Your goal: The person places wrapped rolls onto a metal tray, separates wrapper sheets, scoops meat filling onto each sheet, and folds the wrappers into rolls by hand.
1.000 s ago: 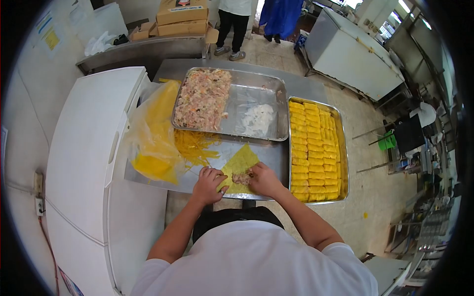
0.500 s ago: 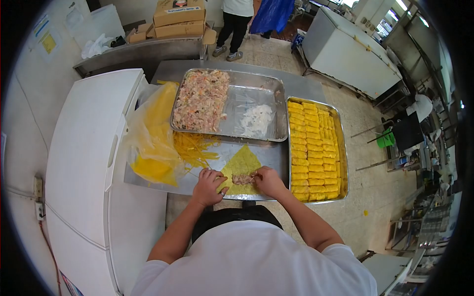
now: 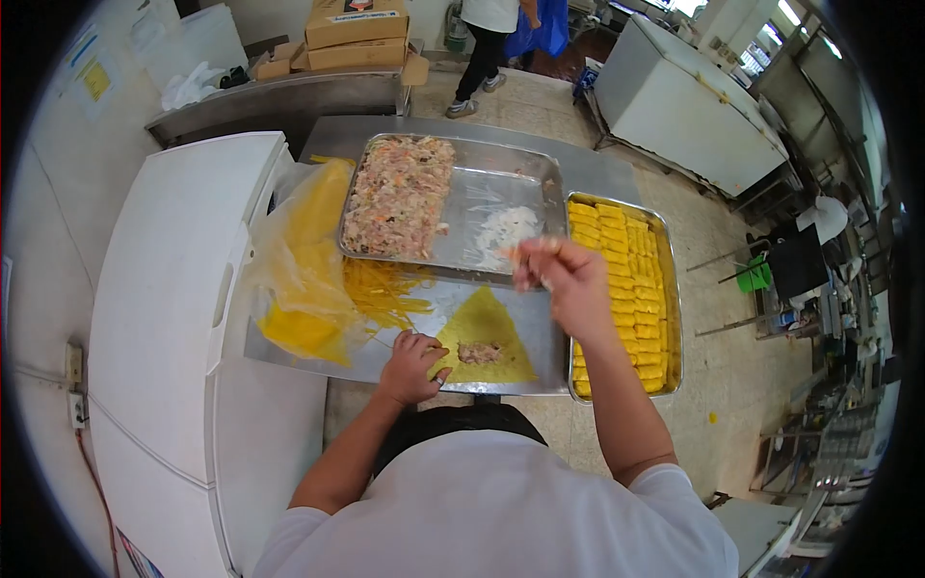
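Note:
A yellow triangular wrapper sheet (image 3: 487,313) lies on the metal table with a small log of meat filling (image 3: 480,354) on its lower part. At the sheet's left corner, my left hand (image 3: 412,368) has its thumb and fingers closed on the edge. My right hand (image 3: 576,289) is raised over the near right side of a steel tray (image 3: 501,173), close to a patch of white paste (image 3: 508,229). Its fingers are curled but smeared by motion, so any contents are unclear. Minced meat filling (image 3: 397,197) covers the tray's left half.
Right of the table, a deep tray (image 3: 677,332) holds rows of yellow rolls (image 3: 617,289). A plastic bag (image 3: 299,279) and yellow strips (image 3: 385,299) lie left. A white fridge (image 3: 173,289) borders the left side. A person (image 3: 482,48) stands beyond the table.
My right hand has left the filling and risen forward to above the tray by the white paste. My left hand stays at the sheet's corner. The person beyond has shifted their legs.

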A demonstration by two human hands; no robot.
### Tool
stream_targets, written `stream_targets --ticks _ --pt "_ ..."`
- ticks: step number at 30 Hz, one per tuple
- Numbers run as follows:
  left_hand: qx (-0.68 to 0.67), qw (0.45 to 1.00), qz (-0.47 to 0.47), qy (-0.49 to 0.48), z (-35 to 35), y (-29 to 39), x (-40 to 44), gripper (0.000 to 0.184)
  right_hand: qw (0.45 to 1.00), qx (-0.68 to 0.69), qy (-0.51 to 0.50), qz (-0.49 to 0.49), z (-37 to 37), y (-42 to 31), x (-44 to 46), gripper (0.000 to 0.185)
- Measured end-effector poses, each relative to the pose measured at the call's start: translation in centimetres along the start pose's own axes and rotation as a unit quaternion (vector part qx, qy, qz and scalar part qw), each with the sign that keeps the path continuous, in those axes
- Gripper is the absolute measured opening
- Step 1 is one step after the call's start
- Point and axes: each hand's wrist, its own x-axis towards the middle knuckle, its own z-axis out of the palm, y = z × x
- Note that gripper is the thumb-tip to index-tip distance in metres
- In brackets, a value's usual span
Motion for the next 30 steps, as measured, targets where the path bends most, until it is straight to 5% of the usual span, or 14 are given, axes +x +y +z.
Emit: stream_targets --ticks 4,6,8,10,13,20,23,27,30 --pt "0.0 1.0 0.008 0.021 0.5 -0.2 -0.3 0.035 0.974 0.01 0.086 -0.207 5.3 -3.3 4.3 0.011" --pt "-0.001 1.0 0.011 0.027 0.5 -0.5 -0.4 0.035 0.904 -0.182 0.141 -0.359 6.4 2.8 8.2 0.013" --pt "-0.004 0.999 0.016 0.032 0.6 -0.5 -0.6 0.035 0.842 -0.504 -0.094 -0.167 4.3 14.3 11.8 0.014" --pt "-0.004 0.999 0.011 0.034 0.7 -0.6 -1.1 0.034 0.816 -0.512 -0.115 -0.24 2.4 19.8 10.7 0.017" --pt "-0.009 0.999 -0.016 0.048 0.8 -0.6 -0.9 0.031 0.913 -0.387 0.034 -0.125 2.4 14.7 6.2 0.02" --pt "0.056 0.989 -0.136 -0.001 -0.1 1.6 0.2 0.029 0.809 -0.57 0.022 0.143 -4.9 15.8 -5.4 0.022" --pt "0.081 0.984 -0.155 -0.045 0.7 1.6 0.9 0.026 0.786 -0.579 0.065 0.208 -4.7 18.7 -9.7 0.022" --pt "-0.005 0.973 -0.206 -0.099 0.6 2.5 2.3 0.022 0.818 -0.545 0.083 0.162 -5.0 20.2 -10.3 0.021" --pt "-0.122 0.917 -0.375 -0.066 -0.3 4.0 2.4 0.027 0.874 -0.417 0.146 0.201 -5.4 19.9 -10.6 0.018"
